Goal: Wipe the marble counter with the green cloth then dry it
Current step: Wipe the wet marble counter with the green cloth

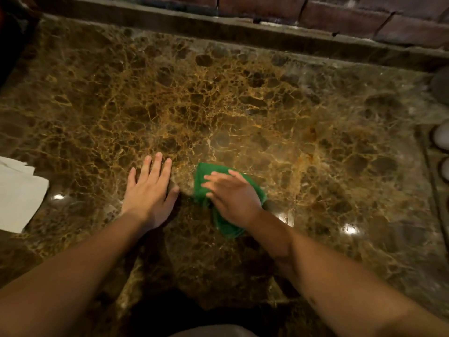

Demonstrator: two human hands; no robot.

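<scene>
A brown marble counter (218, 98) with golden veins fills the view. The green cloth (202, 177) lies flat on it near the front middle. My right hand (230, 195) presses down on the cloth with fingers spread and slightly blurred, covering most of it. My left hand (150, 190) rests flat on the bare marble just left of the cloth, fingers apart, holding nothing.
A white paper towel (19, 195) lies at the counter's left edge. A raised stone ledge (243, 30) and a brick wall (364, 18) run along the back. Pale rounded objects (442, 136) and a dark one (441, 86) sit at the right edge.
</scene>
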